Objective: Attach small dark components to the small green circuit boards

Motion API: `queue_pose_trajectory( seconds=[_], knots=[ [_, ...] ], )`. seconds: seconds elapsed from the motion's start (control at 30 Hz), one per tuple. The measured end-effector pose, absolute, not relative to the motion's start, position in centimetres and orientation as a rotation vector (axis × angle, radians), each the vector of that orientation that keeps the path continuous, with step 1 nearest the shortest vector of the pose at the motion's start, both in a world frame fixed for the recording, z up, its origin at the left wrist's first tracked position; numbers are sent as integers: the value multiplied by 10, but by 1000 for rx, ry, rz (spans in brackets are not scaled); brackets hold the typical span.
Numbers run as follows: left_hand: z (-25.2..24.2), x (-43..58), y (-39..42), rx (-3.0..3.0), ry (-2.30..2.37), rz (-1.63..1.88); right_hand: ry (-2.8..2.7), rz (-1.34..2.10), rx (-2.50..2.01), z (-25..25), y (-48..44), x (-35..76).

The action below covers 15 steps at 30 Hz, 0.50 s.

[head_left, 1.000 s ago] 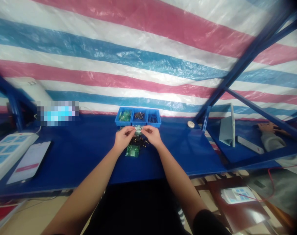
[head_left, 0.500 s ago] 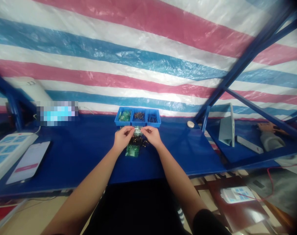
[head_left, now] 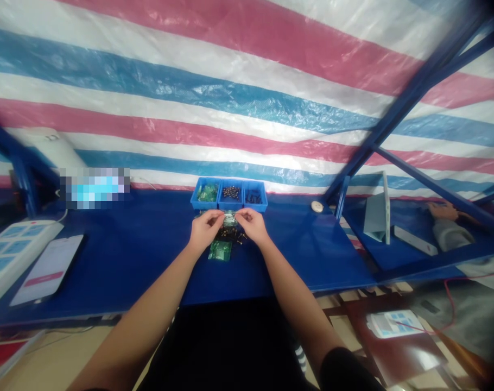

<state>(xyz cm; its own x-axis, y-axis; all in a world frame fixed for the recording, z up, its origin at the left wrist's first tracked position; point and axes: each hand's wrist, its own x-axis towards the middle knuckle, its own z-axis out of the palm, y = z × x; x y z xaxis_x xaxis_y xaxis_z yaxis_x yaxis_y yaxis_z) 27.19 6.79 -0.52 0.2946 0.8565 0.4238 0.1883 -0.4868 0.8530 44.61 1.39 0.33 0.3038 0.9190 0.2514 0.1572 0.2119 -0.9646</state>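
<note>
My left hand [head_left: 204, 229] and my right hand [head_left: 254, 225] are pinched on opposite sides of a small shiny, clear plastic bag [head_left: 229, 218], its contents too small to make out. Just below it, small dark and brass-coloured screw-like pieces [head_left: 233, 234] lie loose on the blue table [head_left: 145, 260]. A flat green packet [head_left: 220, 251] rests nearer to me. Beyond my fingers stands a blue three-part bin [head_left: 230, 206]: green packets [head_left: 207, 193] fill its left compartment, small dark metal pieces [head_left: 231, 193] the middle, and black pieces [head_left: 253, 198] the right.
On the left are a power strip [head_left: 21, 244] and a phone [head_left: 47, 269]. A round pale object [head_left: 317, 207] sits at the right, near a blue frame post [head_left: 342, 198]. Past the post are a tablet-like stand [head_left: 379, 212] and another person's hand [head_left: 442, 210].
</note>
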Motion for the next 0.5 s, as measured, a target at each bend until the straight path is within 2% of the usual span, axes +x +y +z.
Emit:
queue_pose_trajectory(
  seconds=[0.5],
  knots=[
    [-4,272,67,1865,927,1234,-1235,711,-1245,0,15,447]
  ],
)
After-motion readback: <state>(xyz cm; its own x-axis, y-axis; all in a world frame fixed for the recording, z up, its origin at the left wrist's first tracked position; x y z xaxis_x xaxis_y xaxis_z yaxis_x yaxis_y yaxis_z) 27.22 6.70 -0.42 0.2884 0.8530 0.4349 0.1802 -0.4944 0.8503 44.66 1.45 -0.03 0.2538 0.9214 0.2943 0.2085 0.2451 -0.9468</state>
